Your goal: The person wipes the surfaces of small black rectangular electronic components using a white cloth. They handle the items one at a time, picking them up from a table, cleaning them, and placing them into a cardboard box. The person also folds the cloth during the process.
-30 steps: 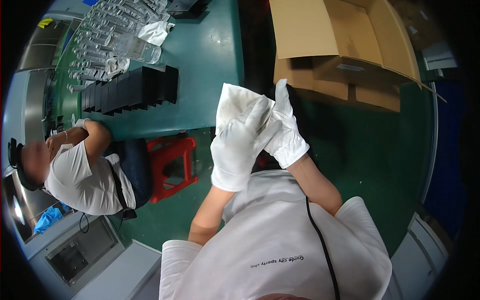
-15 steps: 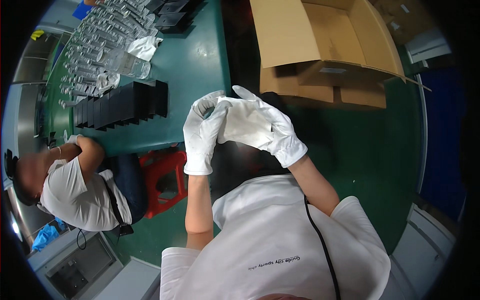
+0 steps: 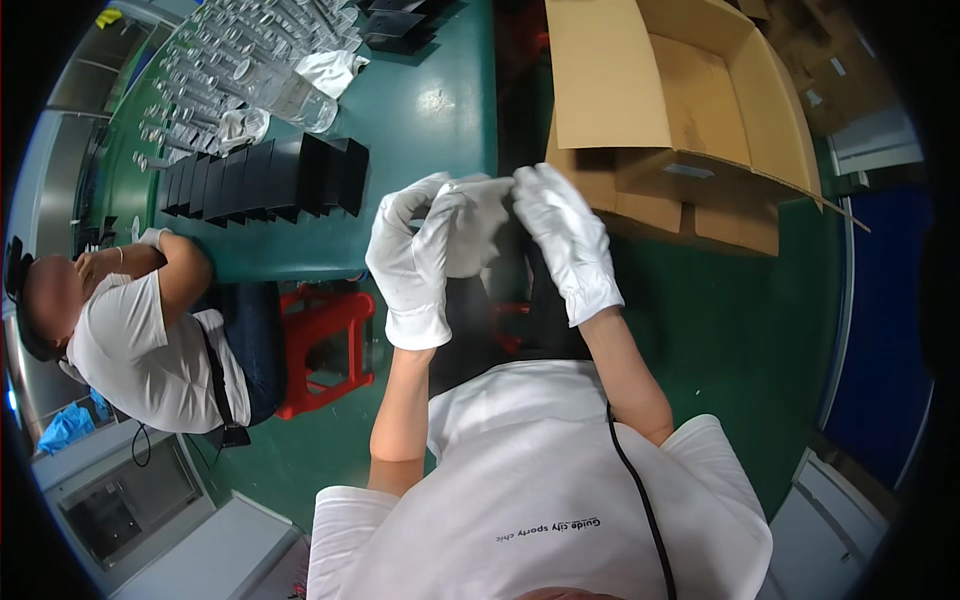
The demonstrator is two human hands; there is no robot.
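Observation:
In front of me, my left hand point(image 3: 410, 255), in a white glove, has thumb and fingers closed on the upper edge of a white cloth point(image 3: 478, 235). The cloth hangs down to the right of those fingers, slightly blurred. My right hand point(image 3: 568, 240), also gloved in white, is raised just beyond the cloth's right edge. Its fingers are stretched out, and a narrow gap shows between it and most of the cloth. Whether its fingertips brush the cloth's top corner I cannot tell.
A green table point(image 3: 430, 130) holds a row of black boxes point(image 3: 270, 180), several clear glass pieces point(image 3: 215, 75), a clear jar point(image 3: 290, 95) and a crumpled white cloth point(image 3: 332, 70). Open cardboard box point(image 3: 610, 90) at right. A person point(image 3: 165, 350) sits left by a red stool point(image 3: 325, 345).
My right hand has come away from the cloth's right side, which was stretched between both hands. The cloth now hangs from my left hand. The view has shifted a little.

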